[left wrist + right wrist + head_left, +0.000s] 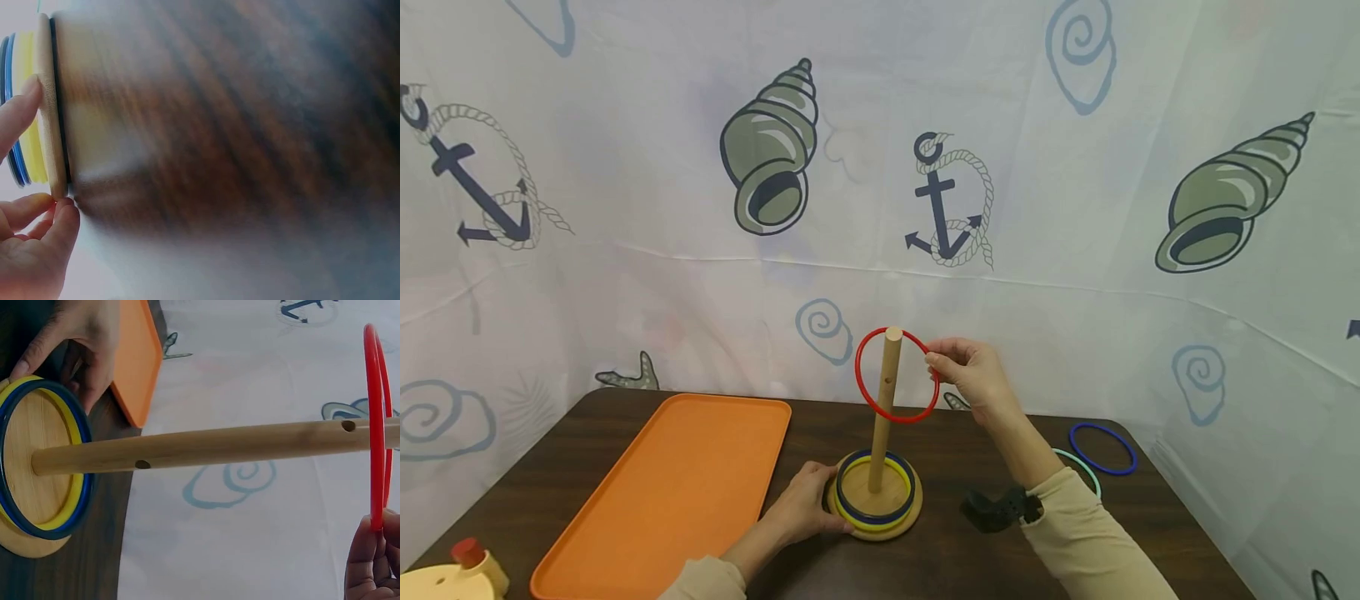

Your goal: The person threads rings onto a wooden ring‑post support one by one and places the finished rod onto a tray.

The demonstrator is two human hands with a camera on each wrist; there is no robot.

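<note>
A wooden peg [888,375] stands upright on a round wooden base [867,482]. Yellow [34,159] and dark blue rings [87,425] lie stacked around its foot; how many is unclear. My left hand [807,504] grips the rim of the base from the left, thumb in front. Near the peg's top, a red ring [375,425] hangs tilted around the wood. My right hand [972,375] pinches that ring's right side between thumb and fingers.
To the left lies an orange tray [677,483]. A blue ring [1135,458] and a mint green ring [1095,479], partly behind the right forearm, lie at the table's right. A cream object with a red knob [468,552] is at the lower left corner.
</note>
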